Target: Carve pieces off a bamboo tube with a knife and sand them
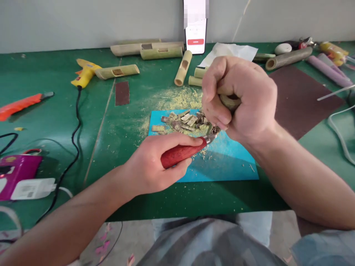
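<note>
My left hand (155, 159) is closed round the red wooden handle (180, 153) of a tool with a short bent metal shank (212, 137). Its thumb lies along the top of the handle, and the tool's working end is hidden behind my other hand. My right hand (244, 96), raised above the mat, grips a bamboo tube (229, 101) whose open end shows between the fingers. The rest of that tube is mostly covered. Beneath both hands, a blue mat (227, 166) carries bamboo chips (188, 120) and pale sawdust.
Cut bamboo tubes (161, 53) lie along the back near an upright phone (195, 37). On the left are a yellow glue gun (88, 74), an orange cutter (24, 103) and a purple box (23, 170). Brown sandpaper (299, 99) lies right; cables cross the green table (111, 129).
</note>
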`<state>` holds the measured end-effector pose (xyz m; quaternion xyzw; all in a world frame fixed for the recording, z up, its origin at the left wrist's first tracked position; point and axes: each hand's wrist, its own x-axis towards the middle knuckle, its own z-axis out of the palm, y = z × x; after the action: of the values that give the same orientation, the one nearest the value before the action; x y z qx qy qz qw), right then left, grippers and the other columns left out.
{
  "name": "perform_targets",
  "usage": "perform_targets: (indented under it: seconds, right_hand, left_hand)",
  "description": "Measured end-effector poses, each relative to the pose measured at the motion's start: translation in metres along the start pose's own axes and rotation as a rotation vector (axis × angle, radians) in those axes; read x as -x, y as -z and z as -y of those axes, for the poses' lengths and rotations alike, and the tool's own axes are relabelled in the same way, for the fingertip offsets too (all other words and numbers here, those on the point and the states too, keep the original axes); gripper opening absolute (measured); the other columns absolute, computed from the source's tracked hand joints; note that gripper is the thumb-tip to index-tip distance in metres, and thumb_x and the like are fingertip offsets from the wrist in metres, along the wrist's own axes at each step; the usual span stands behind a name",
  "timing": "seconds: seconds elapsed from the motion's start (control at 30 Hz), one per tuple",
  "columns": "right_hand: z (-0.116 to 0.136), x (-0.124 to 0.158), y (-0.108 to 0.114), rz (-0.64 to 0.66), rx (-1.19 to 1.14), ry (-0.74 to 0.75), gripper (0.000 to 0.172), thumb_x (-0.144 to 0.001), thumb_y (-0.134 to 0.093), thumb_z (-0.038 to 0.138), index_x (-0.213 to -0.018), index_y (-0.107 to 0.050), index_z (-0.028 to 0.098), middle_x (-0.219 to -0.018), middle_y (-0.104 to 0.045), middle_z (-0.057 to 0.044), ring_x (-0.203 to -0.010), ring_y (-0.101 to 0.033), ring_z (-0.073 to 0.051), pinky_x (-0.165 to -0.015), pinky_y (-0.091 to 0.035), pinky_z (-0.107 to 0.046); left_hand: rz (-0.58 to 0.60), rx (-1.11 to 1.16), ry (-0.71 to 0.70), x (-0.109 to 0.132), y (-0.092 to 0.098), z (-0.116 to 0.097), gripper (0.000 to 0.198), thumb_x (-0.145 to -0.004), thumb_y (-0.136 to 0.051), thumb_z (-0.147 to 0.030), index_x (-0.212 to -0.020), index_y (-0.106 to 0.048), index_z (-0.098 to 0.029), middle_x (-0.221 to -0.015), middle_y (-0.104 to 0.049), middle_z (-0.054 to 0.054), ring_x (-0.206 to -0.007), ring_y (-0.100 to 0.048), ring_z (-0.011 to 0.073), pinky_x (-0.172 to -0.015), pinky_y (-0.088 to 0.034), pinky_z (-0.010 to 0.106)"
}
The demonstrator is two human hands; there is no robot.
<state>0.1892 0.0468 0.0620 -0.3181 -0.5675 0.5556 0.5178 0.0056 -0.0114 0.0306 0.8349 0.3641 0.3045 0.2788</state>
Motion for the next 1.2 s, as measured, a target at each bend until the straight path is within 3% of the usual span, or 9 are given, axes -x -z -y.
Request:
perform_targets:
  seconds: [0.13,0.3,0.47,0.63,0.83,0.93,1.03,1.13,1.2]
  right_hand:
    - [-0.001,0.003,-0.002,-0.088,0.010,-0.003,0.026,-0.086,-0.052,0.027,-0.060,-0.050,0.026,-0.041,-0.032,0.006,-0.035,-0.024,-0.013,-0.040,-0.027,-0.030]
    - [-0.003,0.006,-0.007,-0.221,0.022,0.065,0.024,-0.084,-0.046,0.022,-0.060,-0.048,0.026,-0.042,-0.032,0.005,-0.037,-0.024,-0.014,-0.040,-0.022,-0.030]
    - [-0.005,0.006,-0.006,-0.338,0.032,0.095,0.023,-0.084,-0.044,0.021,-0.062,-0.044,0.025,-0.044,-0.034,0.004,-0.039,-0.025,-0.014,-0.042,-0.026,-0.030]
    - [-0.005,0.003,-0.005,-0.330,-0.107,0.129,0.024,-0.081,-0.045,0.013,-0.060,-0.048,0.023,-0.041,-0.035,0.004,-0.037,-0.025,-0.012,-0.040,-0.019,-0.030]
    - [-0.004,0.004,-0.005,-0.321,-0.128,0.147,0.026,-0.081,-0.045,0.011,-0.059,-0.048,0.024,-0.041,-0.036,0.004,-0.037,-0.023,-0.013,-0.041,-0.018,-0.031]
    - [-0.004,0.006,-0.003,-0.279,-0.141,0.145,0.027,-0.083,-0.043,0.009,-0.061,-0.051,0.023,-0.042,-0.037,0.004,-0.038,-0.023,-0.013,-0.041,-0.021,-0.031]
    - [-0.005,0.007,0.000,-0.238,-0.133,0.142,0.028,-0.085,-0.043,0.009,-0.062,-0.051,0.022,-0.042,-0.039,0.004,-0.038,-0.025,-0.012,-0.042,-0.022,-0.031]
    - [-0.008,0.006,0.003,-0.216,-0.149,0.168,0.027,-0.085,-0.043,0.007,-0.064,-0.053,0.022,-0.043,-0.040,0.004,-0.038,-0.026,-0.012,-0.041,-0.023,-0.030]
    - [-0.009,0.005,0.004,-0.228,-0.152,0.181,0.025,-0.084,-0.044,0.006,-0.066,-0.054,0.021,-0.046,-0.040,0.004,-0.039,-0.028,-0.012,-0.041,-0.024,-0.030]
  left_hand:
    - [-0.045,0.014,-0.022,0.003,-0.008,0.001,0.033,-0.084,-0.063,-0.007,-0.114,-0.065,-0.018,-0.111,-0.076,0.002,-0.097,-0.073,0.0127,-0.089,-0.058,0.019]
    - [-0.109,0.025,-0.026,0.011,-0.021,0.000,0.034,-0.085,-0.062,-0.008,-0.119,-0.062,-0.015,-0.115,-0.074,0.006,-0.102,-0.072,0.0125,-0.092,-0.057,0.018]
    - [-0.133,0.048,-0.013,0.015,-0.035,-0.002,0.037,-0.088,-0.060,-0.011,-0.125,-0.060,-0.015,-0.121,-0.072,0.009,-0.109,-0.070,0.0175,-0.096,-0.058,0.026]
    - [-0.154,0.131,0.060,0.014,-0.034,-0.004,0.038,-0.089,-0.060,-0.011,-0.126,-0.064,-0.020,-0.122,-0.073,0.007,-0.106,-0.072,0.0194,-0.092,-0.062,0.031]
    - [-0.163,0.433,0.283,0.009,-0.029,-0.003,0.031,-0.092,-0.058,-0.016,-0.122,-0.066,-0.020,-0.120,-0.073,0.006,-0.104,-0.073,0.0223,-0.086,-0.065,0.036]
    - [-0.137,0.504,0.361,0.005,-0.028,0.001,0.029,-0.094,-0.056,-0.019,-0.121,-0.067,-0.020,-0.111,-0.076,0.006,-0.087,-0.076,0.0204,-0.072,-0.066,0.033]
    - [-0.128,0.407,0.285,0.003,-0.023,0.002,0.029,-0.095,-0.050,-0.019,-0.119,-0.067,-0.021,-0.103,-0.078,0.005,-0.073,-0.074,0.0169,-0.060,-0.063,0.028]
    - [-0.159,0.124,0.118,0.007,-0.017,0.000,0.032,-0.088,-0.056,-0.015,-0.118,-0.064,-0.021,-0.111,-0.075,0.004,-0.088,-0.074,0.0177,-0.073,-0.063,0.028]
    - [-0.212,-0.021,0.036,0.012,-0.014,-0.002,0.037,-0.083,-0.061,-0.014,-0.119,-0.060,-0.022,-0.110,-0.073,0.004,-0.084,-0.073,0.0156,-0.072,-0.062,0.025]
